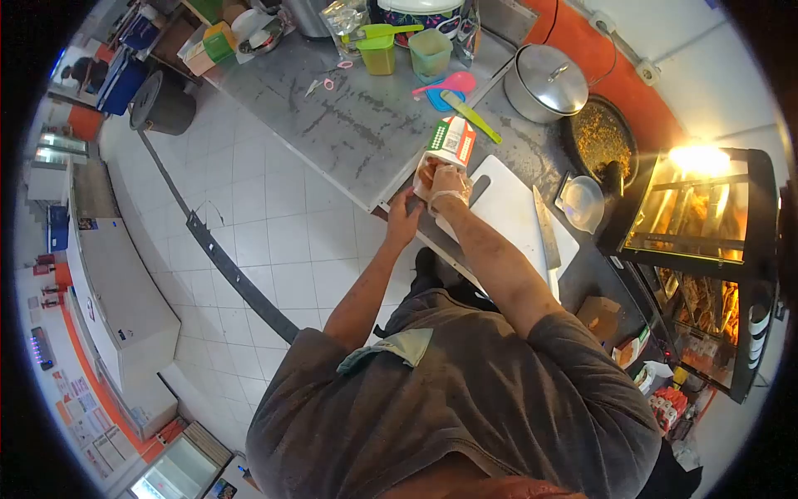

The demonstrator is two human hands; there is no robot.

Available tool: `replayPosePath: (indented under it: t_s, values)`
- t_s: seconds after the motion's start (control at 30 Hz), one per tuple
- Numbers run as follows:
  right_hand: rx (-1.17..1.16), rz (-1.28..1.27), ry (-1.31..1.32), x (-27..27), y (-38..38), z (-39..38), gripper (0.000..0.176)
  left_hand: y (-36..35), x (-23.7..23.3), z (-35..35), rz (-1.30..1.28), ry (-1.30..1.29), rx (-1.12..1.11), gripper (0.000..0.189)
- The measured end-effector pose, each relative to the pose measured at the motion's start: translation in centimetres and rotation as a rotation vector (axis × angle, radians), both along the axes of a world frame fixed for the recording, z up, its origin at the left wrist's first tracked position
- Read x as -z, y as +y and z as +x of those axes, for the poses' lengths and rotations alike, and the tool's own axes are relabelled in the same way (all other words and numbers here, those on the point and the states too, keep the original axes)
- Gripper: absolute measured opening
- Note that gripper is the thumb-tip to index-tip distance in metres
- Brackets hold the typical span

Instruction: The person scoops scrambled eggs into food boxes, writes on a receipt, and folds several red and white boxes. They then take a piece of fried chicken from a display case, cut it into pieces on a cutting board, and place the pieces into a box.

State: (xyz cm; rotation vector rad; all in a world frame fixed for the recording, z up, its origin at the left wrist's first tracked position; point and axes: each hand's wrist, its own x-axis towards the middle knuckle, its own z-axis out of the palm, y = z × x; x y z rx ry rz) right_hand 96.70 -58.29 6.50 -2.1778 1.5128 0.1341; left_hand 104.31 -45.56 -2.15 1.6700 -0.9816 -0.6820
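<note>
Counter: a scuffed steel counter (332,125) runs across the top of the view, with white floor tiles below its edge.
Warmer: on the right, a lit glass cabinet (706,241) glows orange, with food on its shelves.
Cutting board: a white cutting board (511,212) lies at the counter's near edge, right under the working arm.
Pan: a dark pan (600,137) of yellow food sits beyond the board, beside the cabinet.
Pot: a steel pot (546,79) with its lid on stands just beside the pan.
Knife: a long knife (546,229) lies flat on the board's right side, well clear of both hands.
Carton: and here's the action, a white, red and green carton (450,140) tilted over the board's left corner, its lower end open and something orange showing inside.
Right hand: the right hand (450,190), in what looks like a thin clear covering, has its fingers clamped round the carton's lower end.
Left hand: the left hand (405,218) is at the counter edge just beside the carton; its finger position and any contact can't be made out.
Cups: two green cups (378,54) stand at the far side.
Spoon: a pink spoon (453,82) lies just beyond the carton.
</note>
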Motion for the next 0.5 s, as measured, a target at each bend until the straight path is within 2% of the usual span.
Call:
replayPosePath:
  t_s: [0.03,0.1,0.13,0.17,0.23,0.27,0.3,0.37,0.4,0.43,0.5]
  values:
    - [-0.001,-0.011,-0.004,-0.3,0.1,-0.1,0.053,-0.1,-0.3,-0.2,0.021,0.066,-0.026,0.046]
    - [-0.156,-0.079,0.228,-0.6,-0.5,-0.1,0.043,0.2,-0.1,-0.4,-0.016,0.066,-0.044,0.045]
    - [-0.091,-0.146,0.157,1.9,-1.0,-0.2,0.041,0.7,0.2,-0.6,-0.034,0.072,-0.061,0.044]
    - [-0.091,-0.161,0.154,1.4,-1.6,-0.3,0.041,1.0,0.3,-0.6,-0.049,0.069,-0.062,0.044]
    - [-0.042,0.052,0.067,0.1,-2.4,-0.7,0.046,1.8,0.5,-0.6,-0.03,0.082,-0.092,0.041]
    - [-0.033,0.062,-0.174,0.4,-2.6,-1.2,0.056,2.3,1.4,-0.6,0.034,0.138,-0.133,0.038]
    - [-0.039,0.066,-0.169,-1.8,-2.6,-1.5,0.056,2.5,1.1,-0.3,0.038,0.143,-0.139,0.038]
    - [-0.103,0.306,-0.377,-5.5,-2.2,-2.9,0.05,3.9,0.5,-0.2,0.122,0.078,-0.106,0.036]
    - [-0.177,0.194,-0.419,-4.0,-2.7,-3.7,0.042,4.3,0.2,-0.2,0.128,0.083,-0.106,0.036]
    - [-0.176,0.195,-0.416,-2.7,-3.7,-4.4,0.042,4.5,-0.2,-0.2,0.133,0.102,-0.1,0.034]
    - [-0.128,0.121,-0.103,-2.1,-4.4,-5.4,0.034,5.0,-0.3,-0.7,0.15,0.128,-0.095,0.032]
